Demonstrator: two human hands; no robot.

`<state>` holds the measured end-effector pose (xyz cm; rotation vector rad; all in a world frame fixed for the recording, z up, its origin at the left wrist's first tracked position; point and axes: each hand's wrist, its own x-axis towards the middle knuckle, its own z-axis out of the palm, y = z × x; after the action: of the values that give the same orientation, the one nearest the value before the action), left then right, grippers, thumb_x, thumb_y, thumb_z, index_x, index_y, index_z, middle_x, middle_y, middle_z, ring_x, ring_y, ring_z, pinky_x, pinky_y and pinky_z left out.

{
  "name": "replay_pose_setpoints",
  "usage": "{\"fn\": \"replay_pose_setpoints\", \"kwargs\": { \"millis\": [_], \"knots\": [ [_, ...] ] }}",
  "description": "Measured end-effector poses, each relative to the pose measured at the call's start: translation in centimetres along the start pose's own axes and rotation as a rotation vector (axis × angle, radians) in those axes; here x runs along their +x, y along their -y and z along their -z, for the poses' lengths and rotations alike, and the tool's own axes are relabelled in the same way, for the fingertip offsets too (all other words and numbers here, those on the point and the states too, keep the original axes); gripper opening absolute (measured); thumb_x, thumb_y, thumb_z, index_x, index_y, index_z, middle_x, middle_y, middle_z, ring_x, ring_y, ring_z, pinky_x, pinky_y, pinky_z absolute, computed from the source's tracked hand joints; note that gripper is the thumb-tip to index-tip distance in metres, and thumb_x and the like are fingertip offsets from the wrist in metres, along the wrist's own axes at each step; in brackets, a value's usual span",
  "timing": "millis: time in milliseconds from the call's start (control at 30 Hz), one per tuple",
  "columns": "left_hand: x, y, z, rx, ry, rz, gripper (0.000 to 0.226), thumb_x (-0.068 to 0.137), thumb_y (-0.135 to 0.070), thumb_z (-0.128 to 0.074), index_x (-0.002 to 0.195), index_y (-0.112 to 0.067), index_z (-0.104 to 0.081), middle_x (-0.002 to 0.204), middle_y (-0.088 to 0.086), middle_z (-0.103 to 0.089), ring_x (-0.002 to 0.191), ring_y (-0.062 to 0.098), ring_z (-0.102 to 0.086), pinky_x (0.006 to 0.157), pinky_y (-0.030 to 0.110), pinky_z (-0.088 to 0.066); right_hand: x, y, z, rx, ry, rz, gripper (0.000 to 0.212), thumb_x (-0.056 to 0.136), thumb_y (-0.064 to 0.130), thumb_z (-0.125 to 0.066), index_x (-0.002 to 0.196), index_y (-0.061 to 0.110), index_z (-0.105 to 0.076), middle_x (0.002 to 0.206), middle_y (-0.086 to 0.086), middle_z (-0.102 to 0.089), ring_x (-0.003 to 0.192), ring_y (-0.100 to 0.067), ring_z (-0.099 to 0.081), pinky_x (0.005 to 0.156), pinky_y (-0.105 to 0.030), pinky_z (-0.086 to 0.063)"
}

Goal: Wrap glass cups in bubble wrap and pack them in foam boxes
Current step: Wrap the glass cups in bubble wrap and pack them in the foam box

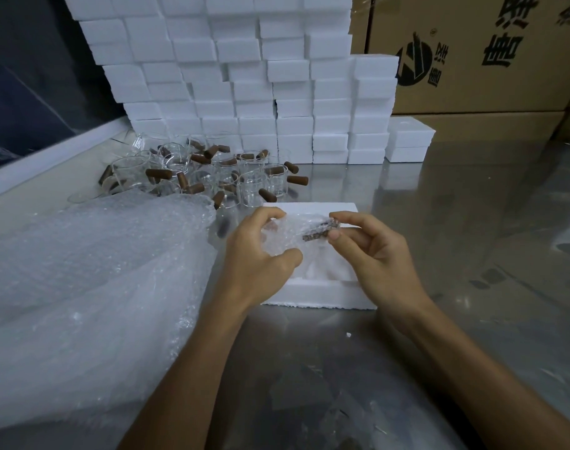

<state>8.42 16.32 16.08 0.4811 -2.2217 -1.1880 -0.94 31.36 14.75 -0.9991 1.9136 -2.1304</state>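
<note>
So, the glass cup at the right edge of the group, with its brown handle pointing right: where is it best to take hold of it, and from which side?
Probably by the brown handle of that cup. It sticks out sideways to the right over bare table, so coming from the right keeps the hand away from the crowded cups on its left. The clear wall looks smooth and harder to pinch.

Two bare arms, with no sleeves on them. The left hand (260, 258) and the right hand (374, 254) wear no gloves, rings or watch. Behind the fingers (348, 219), both wrists are bare. The fingernails are short and plain.
</note>
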Motion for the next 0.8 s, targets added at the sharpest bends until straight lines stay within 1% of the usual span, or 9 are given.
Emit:
{"fn": "replay_pose_setpoints", "kwargs": {
  "millis": [67, 100, 233, 400, 500, 600, 667, 733, 800],
  "knots": [
    [-0.2, -0.3, -0.5, 0.014, 0.001, -0.006, 0.053, 0.056, -0.03, -0.065, 0.109, -0.034, -0.057, 0.104, -0.019, -0.058, 0.096, 0.002, -0.056, 0.077, 0.009, -0.042, 0.3, 0.1, 0.7, -0.015, -0.008, -0.007, 0.018, 0.092, 0.007, -0.069, 0.108, 0.015, -0.069, 0.085, 0.008, -0.078, 0.086, -0.003, -0.071, 0.083, -0.017, -0.051],
    [-0.3, -0.5, -0.8, 0.019, 0.01, -0.006, 0.054, 0.056, -0.031, -0.065, 0.109, -0.037, -0.056, 0.104, -0.021, -0.057, 0.097, 0.001, -0.056, 0.078, 0.007, -0.042, 0.5, 0.2, 1.1, -0.024, -0.018, -0.013, 0.017, 0.091, 0.007, -0.069, 0.107, 0.015, -0.069, 0.085, 0.007, -0.078, 0.086, -0.004, -0.072, 0.084, -0.019, -0.052],
    [-0.6, -0.8, -1.6, 0.0, 0.045, -0.027, 0.057, 0.057, -0.03, -0.069, 0.112, -0.036, -0.056, 0.114, -0.005, -0.061, 0.107, 0.012, -0.057, 0.095, 0.031, -0.049, 0.8, 0.1, 2.5, -0.056, -0.044, -0.043, 0.015, 0.089, 0.005, -0.071, 0.101, 0.016, -0.073, 0.086, -0.007, -0.078, 0.089, -0.014, -0.073, 0.093, -0.032, -0.054],
    [-0.6, -0.4, -1.7, 0.035, 0.067, -0.022, 0.058, 0.057, -0.032, -0.07, 0.113, -0.033, -0.058, 0.118, -0.003, -0.061, 0.112, 0.013, -0.056, 0.099, 0.036, -0.047, 1.0, -0.3, 2.8, -0.097, -0.024, -0.094, 0.015, 0.088, 0.001, -0.07, 0.093, 0.015, -0.073, 0.082, -0.009, -0.078, 0.082, -0.013, -0.07, 0.083, -0.029, -0.053],
    [-0.6, -0.2, -1.8, 0.028, 0.073, -0.022, 0.055, 0.057, -0.034, -0.072, 0.11, -0.035, -0.057, 0.121, -0.008, -0.059, 0.115, 0.01, -0.053, 0.1, 0.03, -0.045, 1.2, -0.5, 3.1, -0.115, -0.047, -0.121, 0.015, 0.087, 0.001, -0.071, 0.088, 0.016, -0.073, 0.079, -0.005, -0.077, 0.077, -0.01, -0.068, 0.07, -0.025, -0.053],
    [-0.4, 0.3, -1.9, 0.009, 0.067, -0.02, 0.057, 0.06, -0.031, -0.083, 0.111, -0.036, -0.058, 0.12, -0.013, -0.058, 0.111, 0.003, -0.054, 0.093, 0.014, -0.041, 1.2, -0.7, 3.2, -0.124, -0.055, -0.12, 0.016, 0.087, 0.001, -0.071, 0.087, 0.016, -0.073, 0.082, -0.006, -0.077, 0.079, -0.011, -0.07, 0.078, -0.029, -0.053],
    [-0.3, 0.6, -1.8, 0.011, 0.054, -0.024, 0.057, 0.066, -0.023, -0.089, 0.112, -0.038, -0.059, 0.118, -0.016, -0.057, 0.107, -0.004, -0.053, 0.085, 0.002, -0.037, 1.2, -0.8, 3.1, -0.133, -0.047, -0.109, 0.017, 0.087, 0.001, -0.071, 0.087, 0.018, -0.073, 0.083, -0.003, -0.078, 0.08, -0.01, -0.071, 0.079, -0.025, -0.053],
    [-0.3, 0.8, -1.8, 0.032, 0.035, -0.033, 0.057, 0.068, -0.021, -0.088, 0.115, -0.037, -0.06, 0.117, -0.016, -0.057, 0.105, -0.004, -0.052, 0.083, 0.001, -0.036, 1.3, -0.9, 3.2, -0.146, -0.042, -0.093, 0.018, 0.087, 0.002, -0.071, 0.086, 0.02, -0.073, 0.086, -0.001, -0.078, 0.083, -0.011, -0.072, 0.081, -0.025, -0.054],
    [-0.4, 0.7, -1.8, 0.065, 0.016, -0.054, 0.059, 0.068, -0.021, -0.088, 0.12, -0.032, -0.061, 0.117, -0.012, -0.056, 0.11, 0.005, -0.052, 0.092, 0.011, -0.039, 1.3, -1.1, 3.2, -0.162, -0.036, -0.092, 0.02, 0.086, 0.003, -0.072, 0.085, 0.022, -0.073, 0.087, 0.002, -0.077, 0.084, -0.011, -0.071, 0.078, -0.024, -0.054]
  ]
}}
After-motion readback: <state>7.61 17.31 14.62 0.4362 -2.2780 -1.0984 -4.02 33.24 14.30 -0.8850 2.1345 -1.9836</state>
